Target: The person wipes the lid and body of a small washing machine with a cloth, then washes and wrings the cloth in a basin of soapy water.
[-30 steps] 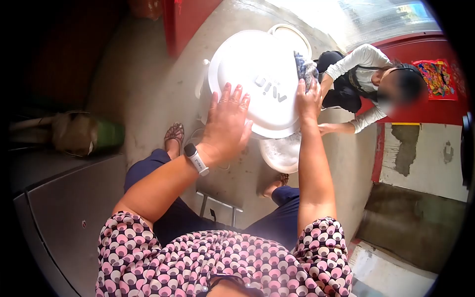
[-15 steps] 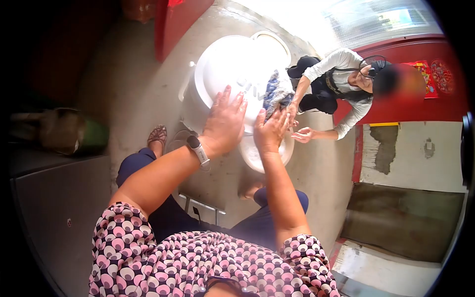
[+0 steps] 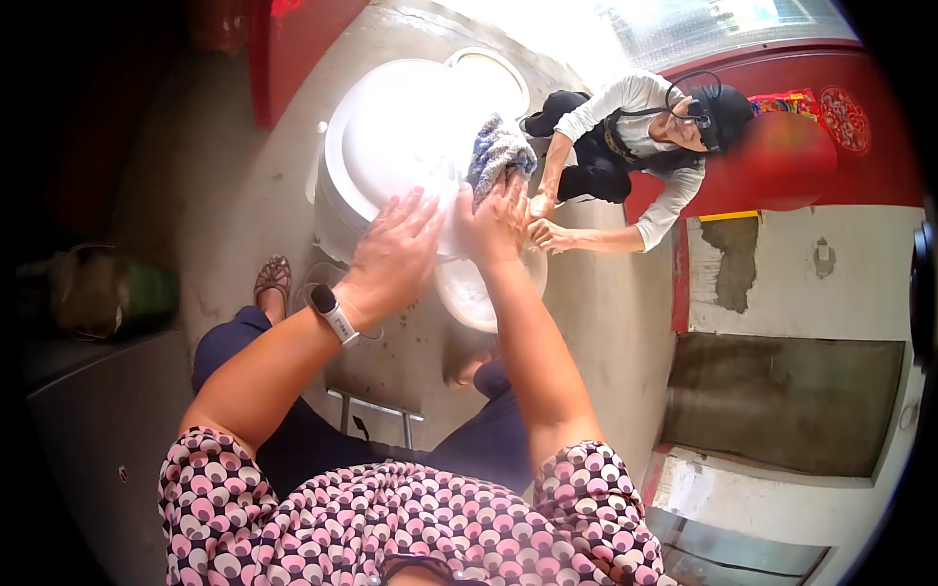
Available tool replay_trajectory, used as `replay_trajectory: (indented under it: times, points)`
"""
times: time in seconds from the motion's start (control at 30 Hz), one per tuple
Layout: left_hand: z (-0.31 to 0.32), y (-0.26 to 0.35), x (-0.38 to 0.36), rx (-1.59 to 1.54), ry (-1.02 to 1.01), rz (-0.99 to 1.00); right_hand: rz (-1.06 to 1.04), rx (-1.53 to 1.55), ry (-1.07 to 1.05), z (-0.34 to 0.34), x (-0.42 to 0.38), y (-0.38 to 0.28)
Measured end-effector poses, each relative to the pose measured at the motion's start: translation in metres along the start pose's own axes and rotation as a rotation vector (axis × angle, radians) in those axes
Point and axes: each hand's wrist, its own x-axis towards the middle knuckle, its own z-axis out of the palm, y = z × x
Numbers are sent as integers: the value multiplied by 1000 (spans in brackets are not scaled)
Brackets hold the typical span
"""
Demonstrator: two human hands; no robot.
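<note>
A large white round tub-like object point(image 3: 376, 127) with a smooth, glaring top stands in front of me. My left hand point(image 3: 396, 244), with a watch at its wrist, is open; its fingers stretch flat over the near side of the white object. On the object's right part lies a bunched blue-and-white cloth point(image 3: 500, 151). My right hand point(image 3: 491, 225) has its fingers over the cloth's near end and its thumb at the left, closed on it. Part of the cloth is hidden under the fingers.
A white round basin point(image 3: 479, 298) sits below my right hand. At the right, another person point(image 3: 635, 137) crouches with both hands close to mine. A smaller white round lid-like shape point(image 3: 500, 73) adjoins the far side. A metal-framed stool point(image 3: 376, 402) is between my legs.
The whole view has shifted, so the scene sits further left and slightly higher. The cloth looks more bunched near my right fingers. The other person's hands have come closer together.
</note>
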Motion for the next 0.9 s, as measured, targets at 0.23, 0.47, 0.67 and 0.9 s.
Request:
replay_trajectory:
  times: [0.23,0.47,0.67,0.9]
  points:
    - [1,0,-10,-41,10,54,33,-100,-70,0,19,-3]
    - [-1,2,-15,-84,25,32,79,-63,-86,9,47,-3]
    - [-1,0,-14,-54,24,44,134,-45,-131,6,68,-10]
    - [-4,0,-8,-56,32,41,32,27,-109,3,48,-11]
